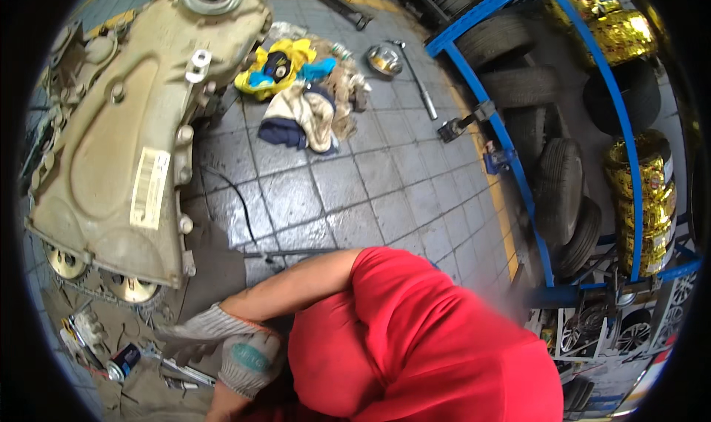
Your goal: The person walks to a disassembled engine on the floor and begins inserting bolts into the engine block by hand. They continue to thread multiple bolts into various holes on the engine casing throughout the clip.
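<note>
- Head view: a large tan engine casing (111,141) lies on the grey tiled floor (385,192) at the left. A pale sticker (150,186) sits on its face, and two toothed sprockets (133,289) with a chain show at its near end.
- Head view, lower left: a gloved hand (229,344) in grey knit sits just below the casing's near end, next to a person in a red shirt (429,340) bent over the floor. It reads as the left hand, though the arms overlap and that is unsure. Its grip is hidden: whether the fingers close on anything cannot be told. The right hand does not show.
- Beside the glove, a small can (126,359) and some slim tools lie on dirty sheeting.
- Judged by its look, the casing is heavy, stiff cast metal and probably oily. The flanged edges and bolt lugs offer the surest hold; the sprockets and chain are greasy and poor places to take it.
- Farther off lie a heap of rags (307,89), a shiny round cap (384,59) and a long bar wrench (418,81).
- At the right, a blue rack (511,155) holds black tyres (559,185) and gold-wrapped tyres (641,192).
</note>
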The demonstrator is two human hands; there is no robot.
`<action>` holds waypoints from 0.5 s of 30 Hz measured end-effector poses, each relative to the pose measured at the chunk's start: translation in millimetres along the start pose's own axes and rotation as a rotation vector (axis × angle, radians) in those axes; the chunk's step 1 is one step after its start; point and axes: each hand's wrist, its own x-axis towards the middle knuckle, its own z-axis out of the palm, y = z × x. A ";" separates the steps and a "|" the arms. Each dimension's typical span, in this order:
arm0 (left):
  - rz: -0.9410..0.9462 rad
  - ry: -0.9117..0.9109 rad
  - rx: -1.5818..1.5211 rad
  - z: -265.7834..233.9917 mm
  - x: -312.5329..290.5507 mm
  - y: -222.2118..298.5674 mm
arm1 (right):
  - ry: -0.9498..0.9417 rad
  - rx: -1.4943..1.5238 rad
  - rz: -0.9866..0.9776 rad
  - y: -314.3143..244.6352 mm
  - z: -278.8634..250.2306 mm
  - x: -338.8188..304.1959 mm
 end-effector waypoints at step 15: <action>-0.075 0.207 -0.195 23.2 -23.9 -72.2 | 0.473 -0.647 0.080 -71.0 -0.4 -223.7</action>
